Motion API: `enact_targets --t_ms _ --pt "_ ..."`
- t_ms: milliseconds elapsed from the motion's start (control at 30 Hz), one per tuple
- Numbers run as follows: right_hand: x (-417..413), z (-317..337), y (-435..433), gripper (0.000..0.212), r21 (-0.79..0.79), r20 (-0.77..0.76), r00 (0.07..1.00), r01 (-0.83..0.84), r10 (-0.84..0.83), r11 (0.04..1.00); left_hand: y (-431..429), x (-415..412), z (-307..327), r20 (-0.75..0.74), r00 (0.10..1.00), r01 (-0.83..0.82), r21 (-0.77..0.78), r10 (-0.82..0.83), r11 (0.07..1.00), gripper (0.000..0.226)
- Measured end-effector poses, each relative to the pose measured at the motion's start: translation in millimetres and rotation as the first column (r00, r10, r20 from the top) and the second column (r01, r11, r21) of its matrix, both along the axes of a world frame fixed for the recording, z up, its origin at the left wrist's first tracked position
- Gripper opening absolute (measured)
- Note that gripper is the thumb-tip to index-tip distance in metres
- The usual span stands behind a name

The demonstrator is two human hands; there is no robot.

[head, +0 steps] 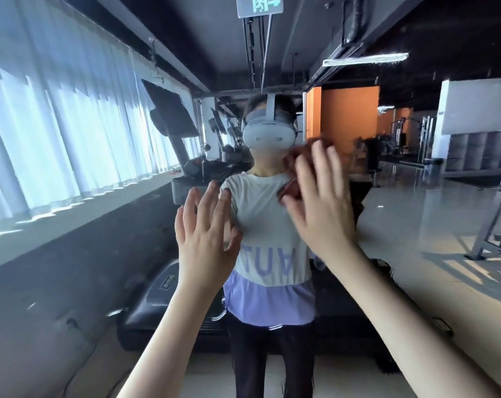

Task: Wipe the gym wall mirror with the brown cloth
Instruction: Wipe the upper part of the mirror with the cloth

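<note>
The gym wall mirror (415, 225) fills the whole view and reflects the room and a person in a white and lilac shirt. My right hand (321, 193) is raised flat against the glass with fingers spread, pressing the brown cloth (291, 160) under its palm; the cloth shows at the fingertips and beside the thumb, blurred by motion. My left hand (206, 225) is held up to the left of it, fingers straight and slightly apart, holding nothing; whether it touches the glass I cannot tell.
Reflected in the mirror are a black treadmill (169, 282) behind me, tall windows with white blinds (57, 124) on the left, an orange wall (349, 124) and weight machines (407, 133) at the right, and an exit sign (259, 5) overhead.
</note>
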State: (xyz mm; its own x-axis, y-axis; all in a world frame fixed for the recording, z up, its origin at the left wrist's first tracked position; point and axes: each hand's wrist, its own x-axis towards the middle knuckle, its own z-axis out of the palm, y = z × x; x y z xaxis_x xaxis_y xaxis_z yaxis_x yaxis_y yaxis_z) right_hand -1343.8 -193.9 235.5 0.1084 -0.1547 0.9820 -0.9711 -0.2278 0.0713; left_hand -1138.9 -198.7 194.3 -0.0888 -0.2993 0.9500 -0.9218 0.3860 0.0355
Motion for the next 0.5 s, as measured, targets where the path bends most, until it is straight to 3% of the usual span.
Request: enact_targets --t_ms 67,133,167,267,333,433,500 --pt "-3.9 -14.6 0.1 0.059 0.045 -0.243 0.969 0.06 -0.047 0.997 0.5 -5.7 1.9 0.035 0.999 0.012 -0.028 -0.011 1.0 0.078" --pt "-16.5 -7.7 1.2 0.053 -0.016 -0.285 0.953 0.102 -0.102 0.995 1.3 -15.9 4.5 0.058 0.998 0.041 -0.041 -0.039 0.998 0.072" --pt "-22.7 -1.3 1.6 0.05 -0.055 -0.222 0.966 0.123 -0.132 0.991 1.4 -21.1 5.2 0.064 0.997 0.048 -0.041 -0.046 0.998 0.072" --pt "-31.3 13.7 6.3 0.046 -0.101 0.155 0.971 0.201 -0.184 0.974 -0.1 -28.9 4.6 0.07 0.997 0.025 -0.035 -0.022 0.999 0.077" --pt "-20.3 3.3 5.9 0.045 -0.11 0.248 0.955 0.197 -0.165 0.974 -1.7 -27.8 3.6 0.071 0.997 0.017 -0.046 -0.013 0.999 0.08" --pt "-0.8 -39.5 -1.4 0.045 -0.103 -0.053 0.992 0.105 -0.111 0.989 -2.0 -25.8 3.2 0.077 0.997 0.008 -0.06 -0.003 0.998 0.081" --pt "-5.9 -57.2 -1.4 0.046 -0.072 -0.255 0.963 0.069 -0.085 0.995 -2.1 -25.6 3.0 0.09 0.996 0.006 -0.058 0.0 0.998 0.083"
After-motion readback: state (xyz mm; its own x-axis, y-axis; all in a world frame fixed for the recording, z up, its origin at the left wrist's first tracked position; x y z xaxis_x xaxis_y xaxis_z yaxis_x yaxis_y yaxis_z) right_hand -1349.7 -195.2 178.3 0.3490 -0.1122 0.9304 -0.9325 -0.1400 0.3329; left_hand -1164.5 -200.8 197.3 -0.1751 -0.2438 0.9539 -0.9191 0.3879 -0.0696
